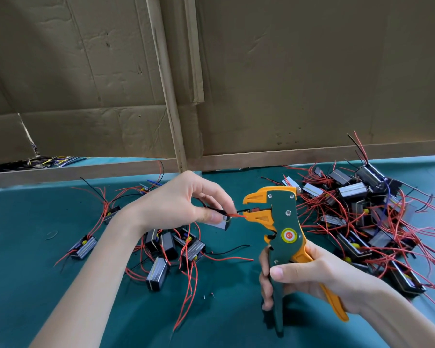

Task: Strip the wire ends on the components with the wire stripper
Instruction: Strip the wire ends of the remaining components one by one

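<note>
I am gripping the handles of the wire stripper in my right hand, holding it upright above the green tabletop with its orange jaws parted. My left hand is pinching a small component and holding its red wire end right at those jaws. More components are lying heaped at the right and scattered under my left wrist.

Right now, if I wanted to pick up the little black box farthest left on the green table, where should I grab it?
Probably pinch the box across its two long ribbed sides, coming from above. It lies flat, and its red wires trail from the ends, so the sides are free.
</note>
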### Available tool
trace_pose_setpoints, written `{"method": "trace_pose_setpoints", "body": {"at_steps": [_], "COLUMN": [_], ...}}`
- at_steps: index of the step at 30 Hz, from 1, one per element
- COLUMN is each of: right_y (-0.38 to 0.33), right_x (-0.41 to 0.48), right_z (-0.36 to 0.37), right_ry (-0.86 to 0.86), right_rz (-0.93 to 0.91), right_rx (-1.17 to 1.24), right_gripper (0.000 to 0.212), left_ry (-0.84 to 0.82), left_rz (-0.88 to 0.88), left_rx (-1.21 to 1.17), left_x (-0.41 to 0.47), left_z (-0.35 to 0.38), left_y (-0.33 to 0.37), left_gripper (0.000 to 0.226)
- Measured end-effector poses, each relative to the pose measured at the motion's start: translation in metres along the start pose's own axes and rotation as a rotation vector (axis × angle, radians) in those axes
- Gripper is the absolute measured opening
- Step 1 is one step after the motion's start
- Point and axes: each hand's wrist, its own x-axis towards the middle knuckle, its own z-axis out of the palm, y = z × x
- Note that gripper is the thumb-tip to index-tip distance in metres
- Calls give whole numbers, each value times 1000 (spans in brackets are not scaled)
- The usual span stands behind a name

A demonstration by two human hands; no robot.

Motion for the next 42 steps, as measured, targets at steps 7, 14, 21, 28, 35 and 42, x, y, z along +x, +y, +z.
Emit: {"method": "trace_pose_setpoints", "body": {"at_steps": [7,14,21,28,35,42], "right_y": [0,-5,-6,-5,-7,-8], "right_x": [0,-2,-3,-4,-4,-4], "right_z": [1,5,7,6,10,11], "right_ry": [0,33,40,29,57,59], "right_rz": [-1,13,17,14,26,35], "right_rx": [-17,-45,-56,-60,-69,-68], "right_gripper": [23,20,16,15,12,16], "left_ry": [-9,-20,-29,-38,-37,-36], "left_rz": [-12,-20,-28,-28,-38,-47], "left_rx": [6,10,11,11,30,29], "left_x": [0,0,-1,-3,-4,-4], "left_z": [1,1,0,-1,-1,-2], "left_y": [2,2,2,4,5,5], "left_gripper": [25,28,30,32,29,27]}}
